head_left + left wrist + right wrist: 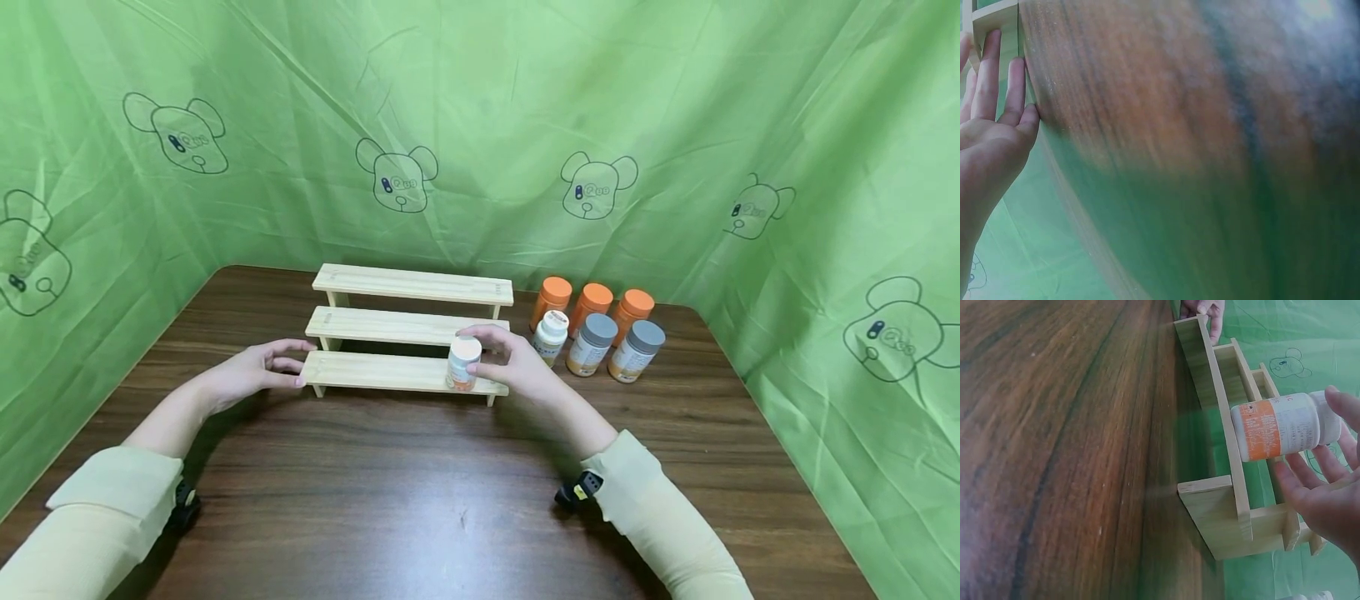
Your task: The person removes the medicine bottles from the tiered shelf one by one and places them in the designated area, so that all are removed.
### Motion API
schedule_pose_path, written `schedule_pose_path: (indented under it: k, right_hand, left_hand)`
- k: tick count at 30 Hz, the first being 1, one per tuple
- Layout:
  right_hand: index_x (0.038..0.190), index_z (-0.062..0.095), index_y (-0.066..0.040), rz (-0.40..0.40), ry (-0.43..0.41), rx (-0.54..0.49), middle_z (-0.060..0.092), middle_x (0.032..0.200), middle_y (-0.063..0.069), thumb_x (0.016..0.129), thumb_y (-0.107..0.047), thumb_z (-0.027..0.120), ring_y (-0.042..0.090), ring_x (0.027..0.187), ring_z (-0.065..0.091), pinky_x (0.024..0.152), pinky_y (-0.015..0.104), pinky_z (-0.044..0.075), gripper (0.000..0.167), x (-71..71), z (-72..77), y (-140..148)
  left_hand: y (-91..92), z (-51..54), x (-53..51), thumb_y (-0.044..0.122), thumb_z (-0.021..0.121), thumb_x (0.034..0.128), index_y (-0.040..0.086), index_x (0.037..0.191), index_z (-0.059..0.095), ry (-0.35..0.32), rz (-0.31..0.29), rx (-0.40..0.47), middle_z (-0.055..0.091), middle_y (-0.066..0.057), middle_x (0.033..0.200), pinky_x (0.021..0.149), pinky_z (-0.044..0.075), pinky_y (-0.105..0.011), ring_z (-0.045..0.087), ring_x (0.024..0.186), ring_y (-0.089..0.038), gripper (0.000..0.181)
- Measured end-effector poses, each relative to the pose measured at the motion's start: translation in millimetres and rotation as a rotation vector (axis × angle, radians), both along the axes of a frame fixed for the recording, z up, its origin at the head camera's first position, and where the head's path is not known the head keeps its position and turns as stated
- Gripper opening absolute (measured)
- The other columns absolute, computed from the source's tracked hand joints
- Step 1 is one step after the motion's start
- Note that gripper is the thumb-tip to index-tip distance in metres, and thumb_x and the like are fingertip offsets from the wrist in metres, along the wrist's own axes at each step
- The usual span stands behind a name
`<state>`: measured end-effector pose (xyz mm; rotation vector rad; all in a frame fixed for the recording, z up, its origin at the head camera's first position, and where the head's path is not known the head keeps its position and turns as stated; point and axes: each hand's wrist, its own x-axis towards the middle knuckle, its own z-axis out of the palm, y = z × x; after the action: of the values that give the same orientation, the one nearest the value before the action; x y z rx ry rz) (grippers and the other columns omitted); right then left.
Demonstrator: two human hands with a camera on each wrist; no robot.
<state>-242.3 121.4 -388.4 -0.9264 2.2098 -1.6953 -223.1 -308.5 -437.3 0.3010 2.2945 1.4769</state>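
A pale wooden three-step display rack (pixel 375 370) stands on the table. On the right part of its lowest step is a white pill bottle (pixel 462 364) with an orange and white label, upright. My right hand (pixel 521 367) holds this bottle near its cap, thumb on one side and fingers on the other. In the right wrist view the bottle's base (pixel 1241 434) meets the step's board. At the rack's left end, my left hand (pixel 243 377) grips the lowest step's edge between thumb and fingers. The left wrist view shows only part of that contact.
Right of the rack stand several bottles: orange ones (pixel 593 305) at the back, a white-capped bottle (pixel 551 335) and grey-capped bottles (pixel 592 346) in front. They are close to my right hand. Green cloth (pixel 480 100) with printed bear heads hangs around the brown wooden table (pixel 420 492).
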Motion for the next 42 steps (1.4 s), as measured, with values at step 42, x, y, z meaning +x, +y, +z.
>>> schedule_pose_path:
  k: [42]
  right_hand:
    - [0.12,0.063,-0.01,-0.056,-0.041,0.029,0.064,0.118,0.006,0.083,-0.008,0.072,0.02,0.109,0.059,0.088,0.035,0.049,0.038,7.3,33.3,46.8]
  left_hand:
    - [-0.9,-2.5,0.9,0.02,0.069,0.0858,0.006,0.142,0.033,0.004,0.003,-0.001,0.059,-0.02,0.124,0.084,0.043,-0.022,0.061,0.102,-0.009,0.068]
